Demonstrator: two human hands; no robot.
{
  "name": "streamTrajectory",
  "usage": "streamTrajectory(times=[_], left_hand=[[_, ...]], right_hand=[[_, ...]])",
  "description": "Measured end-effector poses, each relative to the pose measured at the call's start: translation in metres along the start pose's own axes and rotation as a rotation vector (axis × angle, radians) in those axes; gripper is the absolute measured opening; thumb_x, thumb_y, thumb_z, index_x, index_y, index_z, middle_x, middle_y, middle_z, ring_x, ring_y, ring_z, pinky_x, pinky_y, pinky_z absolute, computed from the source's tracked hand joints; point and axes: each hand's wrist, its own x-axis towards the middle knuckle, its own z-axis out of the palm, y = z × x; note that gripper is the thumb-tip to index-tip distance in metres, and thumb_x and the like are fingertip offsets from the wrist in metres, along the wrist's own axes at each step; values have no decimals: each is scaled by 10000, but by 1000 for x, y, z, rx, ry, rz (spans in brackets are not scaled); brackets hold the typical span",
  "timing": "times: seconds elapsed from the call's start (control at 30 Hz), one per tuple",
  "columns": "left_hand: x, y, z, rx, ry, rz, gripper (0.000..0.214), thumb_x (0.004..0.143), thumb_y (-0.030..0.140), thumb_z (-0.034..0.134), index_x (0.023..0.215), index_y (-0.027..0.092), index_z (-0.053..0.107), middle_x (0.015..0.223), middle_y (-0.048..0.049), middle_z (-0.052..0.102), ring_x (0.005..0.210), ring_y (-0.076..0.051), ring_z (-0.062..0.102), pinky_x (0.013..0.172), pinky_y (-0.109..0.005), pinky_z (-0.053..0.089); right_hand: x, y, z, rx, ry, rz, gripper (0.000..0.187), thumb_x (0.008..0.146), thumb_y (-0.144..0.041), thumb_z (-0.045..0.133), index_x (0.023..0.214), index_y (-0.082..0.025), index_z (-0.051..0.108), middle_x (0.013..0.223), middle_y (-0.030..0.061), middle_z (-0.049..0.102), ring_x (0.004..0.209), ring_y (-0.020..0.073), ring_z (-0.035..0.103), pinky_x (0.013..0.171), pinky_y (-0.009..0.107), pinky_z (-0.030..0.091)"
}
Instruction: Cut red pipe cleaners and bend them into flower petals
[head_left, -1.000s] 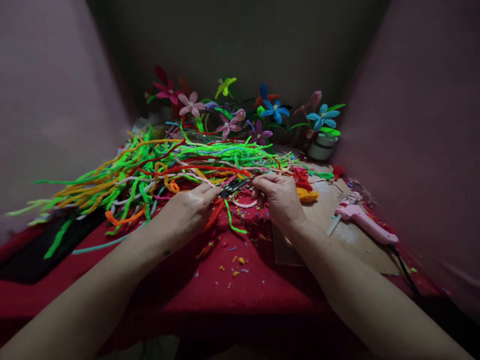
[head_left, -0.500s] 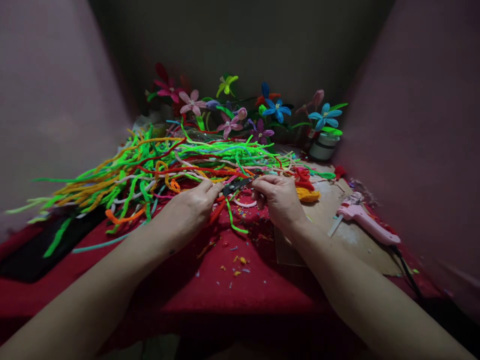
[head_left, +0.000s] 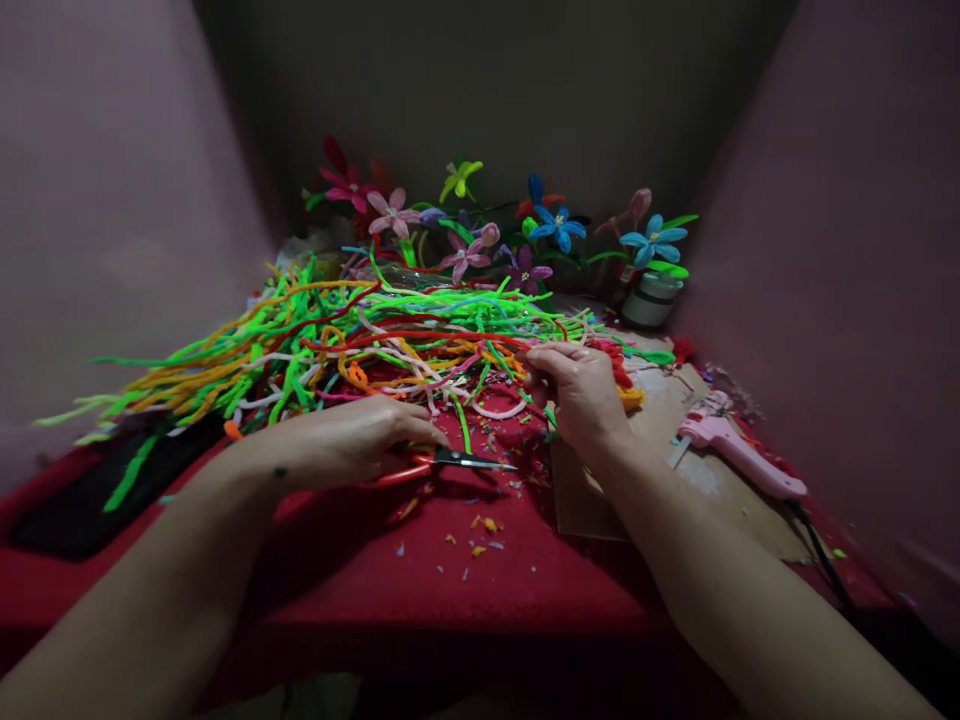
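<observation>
- Small scissors with red-orange plastic handles and dark steel blades [head_left: 450, 462] sit in your left hand [head_left: 345, 450]. The fingers are wrapped over the handles and the blades look closed.
- From that grip the blades point right, low over the red cloth [head_left: 525, 570], and look to be just touching it. Keep them shut and flat while the hand rests there.
- Your right hand [head_left: 581, 395] is beyond the blade tips and a little farther from you. Its thumb and forefinger are pressed together, but the picture is too dim to show what they pinch.
- The blade tips aim toward your right wrist and are near it. Turn them away from you before you open them.
- Ahead of both grips lies a loose heap of fuzzy wire stems in neon green, orange, red and white [head_left: 315, 335]. Your right fingertips touch its near edge, so lift one stem clear of the tangle before cutting.
- Small coloured clippings [head_left: 476, 521] dot the cloth just on your side of the blades.
- Under and to the right of your right hand is a flat brown cardboard sheet [head_left: 675, 500] with a pink plastic glue gun [head_left: 739, 452] on it, well clear of the scissors.
- Behind the heap stand finished fuzzy-wire flowers in pink, blue and yellow [head_left: 559, 222].
</observation>
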Motion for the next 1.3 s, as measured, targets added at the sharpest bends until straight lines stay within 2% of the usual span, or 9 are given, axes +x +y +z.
streamTrajectory(times=[0.13,0.3,0.47,0.57,0.7,0.9,0.97,1.1,1.3], left_hand=[[10,11,1,-212,-70,-18,270,826,245,498,1040,262,662,929,-25,667,834,-144,601,740,-236,455],[24,-4,3,-1121,424,-547,258,847,357,522,898,130,633,661,-20,593,472,-74,490,431,-197,408],[35,-12,3,-1874,966,-514,200,864,91,463,729,82,611,553,7,538,388,-16,451,327,-117,314],[42,2,5,-1860,1068,-423,173,825,41,498,739,63,646,600,-33,619,462,-54,561,361,-121,389],[50,23,14,-1841,999,-335,166,808,39,523,782,65,684,625,-61,669,518,-100,620,425,-153,469],[54,23,18,-1887,1131,-423,190,800,30,531,726,93,694,652,-46,685,595,-91,651,500,-130,494],[54,22,20,-1824,1123,-391,149,780,54,566,744,108,700,673,-40,691,610,-97,650,528,-148,500],[53,28,33,-1542,935,-324,134,732,196,664,845,140,711,647,-13,672,595,-118,617,590,-223,500],[46,38,38,-1137,743,-399,195,736,311,665,854,161,707,706,0,672,641,-109,587,600,-200,442]], right_hand=[[-5,-2,4,56,-53,38,122,628,-185,595,513,-146,588,424,-31,529,330,60,393,325,194,277],[-9,-2,3,143,-143,18,93,645,-185,604,565,-147,630,437,-30,545,348,67,413,328,189,288],[-5,0,1,283,-153,25,81,636,-163,620,562,-134,635,446,-22,550,352,58,430,319,170,300],[-5,2,6,508,-138,142,77,655,-175,652,720,-138,671,543,-13,610,425,64,512,373,155,401],[-10,4,15,667,-236,339,195,706,-74,611,879,-150,661,704,19,690,555,76,615,555,167,531],[-7,-1,13,901,34,396,246,835,-26,452,730,-166,624,730,16,707,728,81,676,737,187,558],[-9,1,15,857,23,408,228,834,-42,474,718,-169,624,711,13,704,696,88,673,713,201,563],[-20,13,25,531,-277,334,95,766,-214,640,805,-134,672,701,39,693,498,91,593,499,202,507],[-24,26,27,265,-185,112,193,714,-317,677,717,-123,673,581,-9,605,433,60,480,422,184,378]])
